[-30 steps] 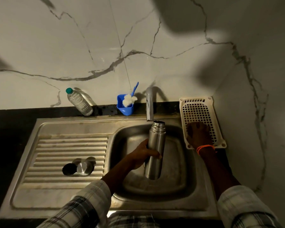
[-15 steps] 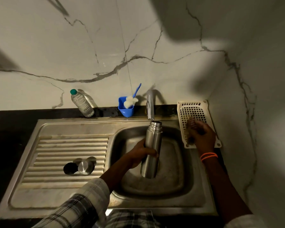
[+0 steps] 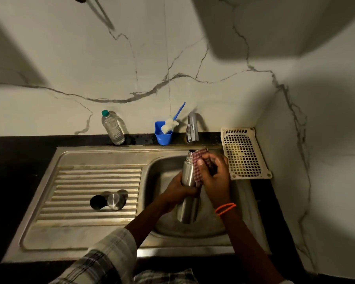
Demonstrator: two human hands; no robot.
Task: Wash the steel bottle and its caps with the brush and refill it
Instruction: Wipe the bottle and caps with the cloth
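The steel bottle (image 3: 187,210) stands upright over the sink basin (image 3: 166,167), uncapped. My left hand (image 3: 177,191) grips it around the middle. My right hand (image 3: 214,177) holds a red-and-white checked scrubber (image 3: 199,160) pressed against the bottle's neck and upper side. Two caps lie on the ribbed drainboard (image 3: 80,181): a black cap (image 3: 97,202) and a steel cap (image 3: 115,201), touching each other. The brush (image 3: 173,124), white bristles and blue handle, stands in a blue holder (image 3: 163,136) behind the sink.
The tap (image 3: 192,130) rises at the back edge, just behind the bottle's mouth. A clear plastic water bottle (image 3: 112,128) leans on the wall at the back left. A cream perforated tray (image 3: 243,153) lies right of the basin in the wall corner.
My right hand left the perforated tray carrying the checked scrubber and came left onto the bottle's neck. My left hand kept its grip on the bottle.
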